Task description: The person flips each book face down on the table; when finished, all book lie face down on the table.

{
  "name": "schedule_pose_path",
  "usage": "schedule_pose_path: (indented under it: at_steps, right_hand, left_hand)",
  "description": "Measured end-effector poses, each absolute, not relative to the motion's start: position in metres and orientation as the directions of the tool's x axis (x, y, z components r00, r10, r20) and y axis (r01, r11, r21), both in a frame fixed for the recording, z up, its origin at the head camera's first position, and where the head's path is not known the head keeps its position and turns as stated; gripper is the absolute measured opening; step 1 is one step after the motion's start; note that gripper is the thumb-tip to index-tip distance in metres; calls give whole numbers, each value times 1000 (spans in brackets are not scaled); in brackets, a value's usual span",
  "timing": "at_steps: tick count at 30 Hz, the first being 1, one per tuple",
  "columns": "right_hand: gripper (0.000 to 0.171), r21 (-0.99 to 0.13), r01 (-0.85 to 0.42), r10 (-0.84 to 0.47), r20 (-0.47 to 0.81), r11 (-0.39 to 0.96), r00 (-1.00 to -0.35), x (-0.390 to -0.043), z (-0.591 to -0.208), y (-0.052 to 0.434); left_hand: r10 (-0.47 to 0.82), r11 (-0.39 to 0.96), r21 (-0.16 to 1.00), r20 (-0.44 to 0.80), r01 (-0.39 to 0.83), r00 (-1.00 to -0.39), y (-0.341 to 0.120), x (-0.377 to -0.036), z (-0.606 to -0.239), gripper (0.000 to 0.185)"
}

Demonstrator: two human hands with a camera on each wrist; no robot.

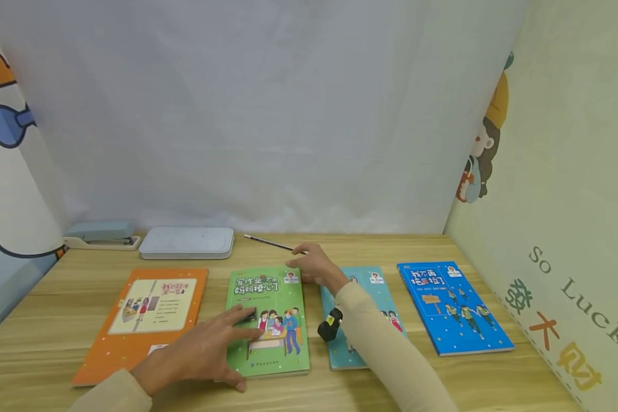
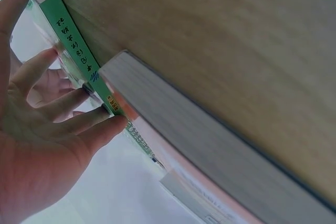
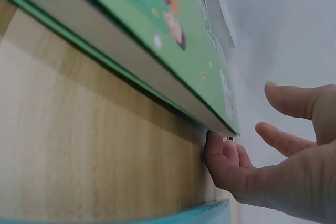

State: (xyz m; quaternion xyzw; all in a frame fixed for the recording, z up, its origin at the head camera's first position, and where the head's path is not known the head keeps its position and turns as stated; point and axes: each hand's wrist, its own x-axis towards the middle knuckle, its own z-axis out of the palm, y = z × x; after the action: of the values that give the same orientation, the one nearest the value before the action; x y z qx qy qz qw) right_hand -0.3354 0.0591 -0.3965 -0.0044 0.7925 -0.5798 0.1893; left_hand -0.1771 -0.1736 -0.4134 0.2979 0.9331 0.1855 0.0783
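Green book (image 1: pixel 273 323) lies between orange book (image 1: pixel 141 323) and teal book (image 1: pixel 346 353), left fingers (image 1: pixel 243 333) and right fingers (image 3: pixel 283 140) relaxed.

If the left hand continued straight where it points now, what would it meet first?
Most likely the green book: the left hand reaches over its left edge, though exact contact is hard to judge.

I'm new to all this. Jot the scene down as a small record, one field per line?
Left hand: fingers spread, at the green book's left side
Right hand: by its far right corner; contact unclear
Book row, left to right: orange book, green, teal book, blue book
Farther back: stapler, pale case, pencil
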Motion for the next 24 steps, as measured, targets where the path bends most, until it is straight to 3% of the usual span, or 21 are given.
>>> schedule_pose_path:
  at_steps: [6, 13, 24]
  right_hand:
    - [44, -924, 251, -219, -320, 290, -922, -336, -396, 64]
    - [43, -899, 240, -285, -354, 367, -891, -335, -395, 67]
    - [58, -872, 229, -407, -415, 432, -814, -334, -406, 71]
  left_hand:
    - [576, 761, 398, -50, 512, -816, -175, -178, -413, 89]
    - [582, 755, 394, -37, 524, -812, -176, -178, -413, 87]
    - [591, 744, 399, -18, 536, -807, -176, -176, -413, 87]
